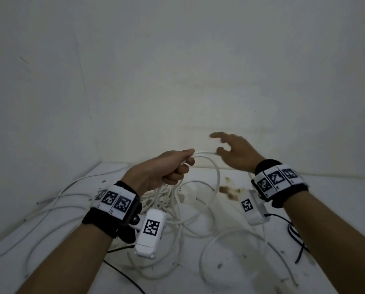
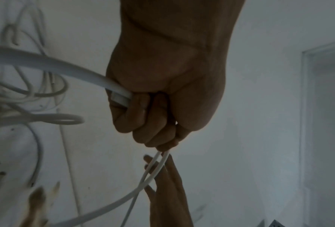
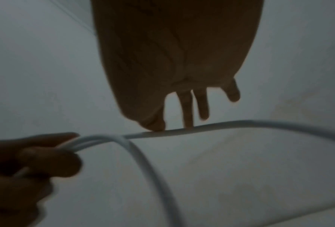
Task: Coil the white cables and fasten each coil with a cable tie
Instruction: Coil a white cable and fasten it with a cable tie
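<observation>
Left hand (image 1: 166, 168) fisted round white cable loops (image 1: 207, 164), right hand (image 1: 236, 153) spread, fingertips brushing cable

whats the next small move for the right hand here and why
Probably close the right hand on the cable just past the left hand and lay another loop into that grip. The left hand already holds several loops, the right is open with fingertips at the strand, and much cable lies loose on the table.

left hand (image 1: 166, 166) fisted, right hand (image 1: 234, 153) spread, fingers loose.
</observation>
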A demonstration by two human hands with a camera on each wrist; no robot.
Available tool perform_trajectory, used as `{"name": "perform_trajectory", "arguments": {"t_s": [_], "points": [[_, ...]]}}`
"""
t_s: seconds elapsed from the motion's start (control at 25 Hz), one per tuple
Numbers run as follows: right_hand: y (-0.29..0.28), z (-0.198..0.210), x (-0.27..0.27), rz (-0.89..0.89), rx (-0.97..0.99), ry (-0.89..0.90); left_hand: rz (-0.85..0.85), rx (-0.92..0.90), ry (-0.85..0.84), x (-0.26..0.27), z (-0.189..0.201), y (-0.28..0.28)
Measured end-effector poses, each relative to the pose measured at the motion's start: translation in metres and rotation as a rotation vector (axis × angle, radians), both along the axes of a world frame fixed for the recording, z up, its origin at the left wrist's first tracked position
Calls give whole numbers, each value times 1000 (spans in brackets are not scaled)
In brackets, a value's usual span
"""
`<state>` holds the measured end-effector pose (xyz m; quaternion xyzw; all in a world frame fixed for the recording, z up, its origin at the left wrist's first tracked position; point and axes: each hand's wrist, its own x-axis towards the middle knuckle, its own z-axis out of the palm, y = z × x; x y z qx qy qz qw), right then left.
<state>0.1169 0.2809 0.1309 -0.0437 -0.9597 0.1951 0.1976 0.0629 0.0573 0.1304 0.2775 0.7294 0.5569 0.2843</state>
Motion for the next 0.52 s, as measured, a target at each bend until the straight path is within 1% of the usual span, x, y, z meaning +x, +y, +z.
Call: {"name": "perform_trajectory", "arguments": {"t_s": [0.08,0.12,0.16,0.24,0.28,0.36,0.4,0.48,0.52], "points": [[-26,2,5,251,-209,-60,8,-70,101,2,5,5],[-33,3,6,315,-280,-42,9,-80,129,2,6,6],[-39,5,8,339,-289,4,3,-80,144,0,6,6],[-43,8,7,364,-193,82,-5,-59,138,-2,6,4],[-44,8,4,361,-189,95,-8,-43,118,-2,5,3],[-42,11,-4,307,-276,115,-21,1,64,-3,3,0],[-36,11,-7,242,-317,154,-20,21,35,-4,0,-3],[-13,11,-12,33,-351,269,0,56,-35,-10,-6,-12],[-1,9,-11,-73,-368,293,9,76,-82,-14,-9,-18]]}}
